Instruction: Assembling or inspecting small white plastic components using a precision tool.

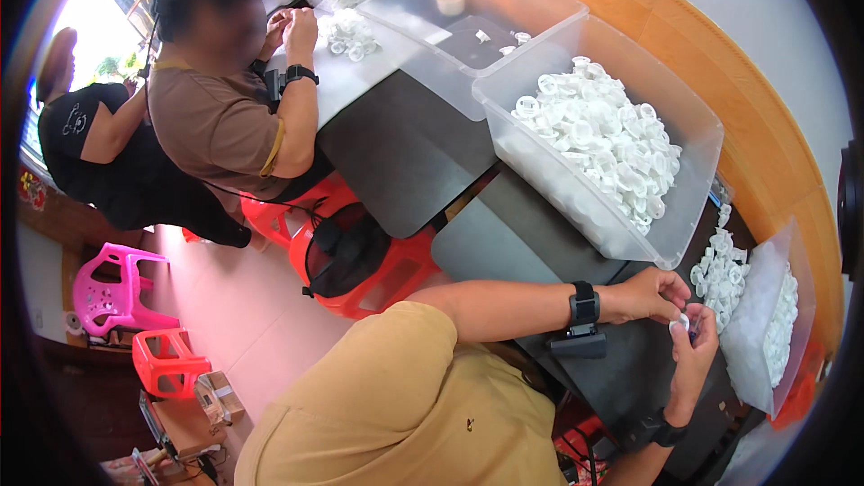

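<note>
My left hand (646, 295) and my right hand (695, 355) meet over the dark table at the right. Between their closed fingertips is a small white round plastic part (681, 322). A tiny dark bluish bit shows beside it, too small to name. Just beyond my hands lies a loose pile of similar white parts (720, 274). To the right of that pile, a translucent tub (749, 328) tilts with more white pieces inside. Farther off, a large clear bin (594, 232) holds a big heap of white ring-shaped parts (612, 144).
Another clear bin (396, 9) with a few pieces stands beyond the large one. A person in brown (216, 121) handles small white parts at the far table; another person in black (99, 135) stands behind. Red stools (378, 270) and a pink chair (112, 292) are at the left.
</note>
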